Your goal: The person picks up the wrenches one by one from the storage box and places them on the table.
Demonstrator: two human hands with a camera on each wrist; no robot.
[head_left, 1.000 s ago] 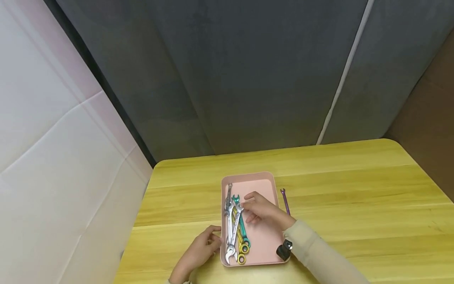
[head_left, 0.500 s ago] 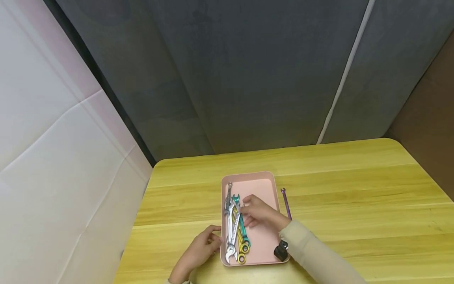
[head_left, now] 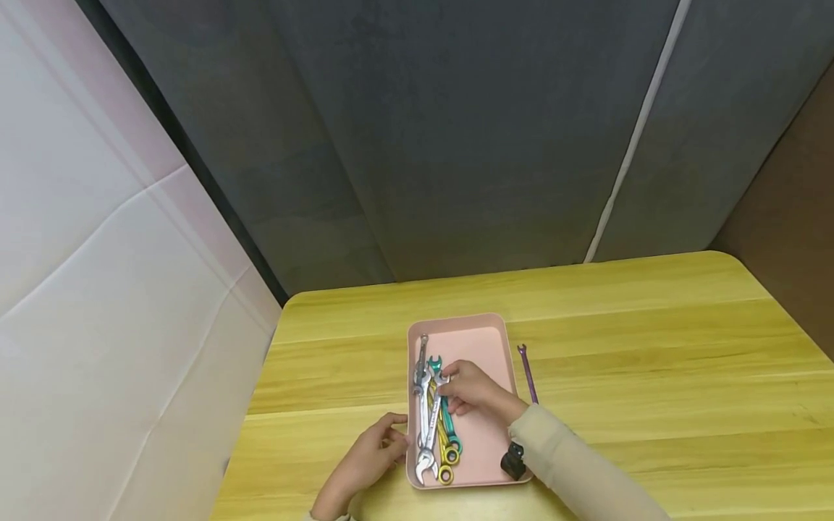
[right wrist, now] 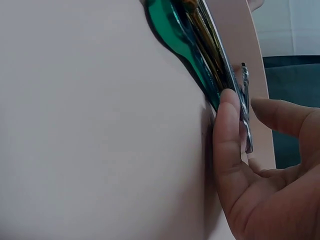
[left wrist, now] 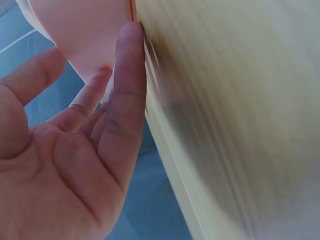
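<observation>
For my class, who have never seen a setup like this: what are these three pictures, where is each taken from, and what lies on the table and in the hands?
A person works with bare hands, wearing three cameras. The wide picture comes from the head, looking down on a wooden table. The two close-ups come from the wrists. On the table stands a pink tray holding silver, teal and yellow wrenches. A purple wrench lies beside the tray. The right hand touches the silver wrench with its fingertips; a firm grip cannot be confirmed. The left hand rests open against the tray's side.
</observation>
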